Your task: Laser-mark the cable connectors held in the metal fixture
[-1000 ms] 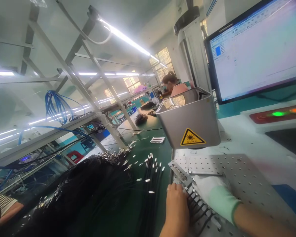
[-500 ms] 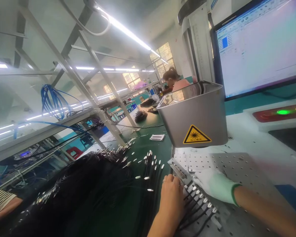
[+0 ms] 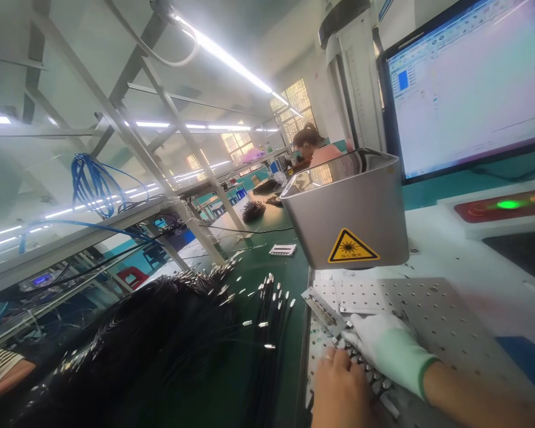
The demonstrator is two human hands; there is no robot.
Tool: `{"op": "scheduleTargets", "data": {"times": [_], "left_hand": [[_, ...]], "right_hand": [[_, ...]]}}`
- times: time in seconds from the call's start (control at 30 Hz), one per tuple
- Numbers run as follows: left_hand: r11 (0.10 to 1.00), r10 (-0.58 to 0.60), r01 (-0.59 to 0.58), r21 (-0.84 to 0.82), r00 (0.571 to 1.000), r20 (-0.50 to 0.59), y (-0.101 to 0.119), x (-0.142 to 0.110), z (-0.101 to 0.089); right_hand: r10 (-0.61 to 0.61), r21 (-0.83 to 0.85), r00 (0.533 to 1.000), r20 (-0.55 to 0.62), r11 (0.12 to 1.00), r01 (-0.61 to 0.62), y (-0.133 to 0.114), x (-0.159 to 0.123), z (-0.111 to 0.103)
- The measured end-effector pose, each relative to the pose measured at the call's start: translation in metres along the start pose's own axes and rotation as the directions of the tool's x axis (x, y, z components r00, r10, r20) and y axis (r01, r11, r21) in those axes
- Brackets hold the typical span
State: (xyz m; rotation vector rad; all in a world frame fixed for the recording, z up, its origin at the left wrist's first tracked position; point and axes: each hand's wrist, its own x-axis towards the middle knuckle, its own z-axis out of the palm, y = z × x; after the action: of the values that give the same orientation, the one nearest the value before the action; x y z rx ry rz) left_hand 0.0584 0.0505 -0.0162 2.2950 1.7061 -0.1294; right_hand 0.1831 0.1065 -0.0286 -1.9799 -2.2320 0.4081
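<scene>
A row of black cables with silver metal connectors (image 3: 386, 383) lies along a slotted metal holder (image 3: 323, 312), which stands at an angle on the perforated plate. My left hand (image 3: 342, 389), bare with a ring on one finger, is closed over the cables beside the holder; its fingertips are partly hidden. My right hand (image 3: 390, 346), in a white glove with a green cuff, has its fingers closed at the connectors near the holder's middle. The exact grip there is blurred. Left of the hands, loose black cables (image 3: 271, 333) with silver ends lie on the green mat.
A metal laser head (image 3: 348, 217) with a yellow warning sign hangs above the perforated plate (image 3: 421, 309). A big heap of black cables (image 3: 142, 333) covers the left. Another slotted holder (image 3: 282, 249) lies on the green mat. A monitor (image 3: 472, 89) stands right; a co-worker (image 3: 323, 153) sits behind.
My left hand has moved right and down from the holder's upper part onto the cables. My right hand has shifted slightly down, now covering some of the connectors.
</scene>
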Motion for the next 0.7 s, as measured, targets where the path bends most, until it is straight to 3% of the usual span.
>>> {"op": "scheduleTargets", "data": {"times": [0.1,0.2,0.3,0.37,0.57,0.7], "left_hand": [[0.997,-0.059,0.057,0.047,0.998,0.037,0.008,0.001,0.013],[0.994,-0.093,0.097,0.048,0.992,-0.085,0.002,0.006,0.037],[0.999,-0.014,0.022,0.033,0.976,-0.219,-0.009,0.008,0.063],[1.0,0.022,-0.017,0.022,0.97,-0.242,-0.014,0.007,0.073],[0.987,-0.149,0.153,0.039,0.985,-0.082,-0.006,0.014,0.074],[0.987,-0.143,0.15,0.052,0.982,-0.125,-0.005,0.02,0.07]], "right_hand": [[0.039,-0.041,0.999,0.02,0.998,-0.038,-0.004,-0.003,0.004],[0.046,-0.063,0.999,0.027,0.997,-0.044,-0.007,-0.006,0.003],[0.058,-0.073,0.997,0.046,0.996,-0.055,-0.008,-0.006,0.003],[0.073,-0.071,0.995,0.067,0.995,-0.069,-0.008,-0.004,0.004],[0.072,-0.05,0.995,0.072,0.996,-0.068,-0.007,-0.002,0.013],[0.057,-0.033,0.998,0.005,0.998,-0.057,-0.006,0.0,0.015]]}}
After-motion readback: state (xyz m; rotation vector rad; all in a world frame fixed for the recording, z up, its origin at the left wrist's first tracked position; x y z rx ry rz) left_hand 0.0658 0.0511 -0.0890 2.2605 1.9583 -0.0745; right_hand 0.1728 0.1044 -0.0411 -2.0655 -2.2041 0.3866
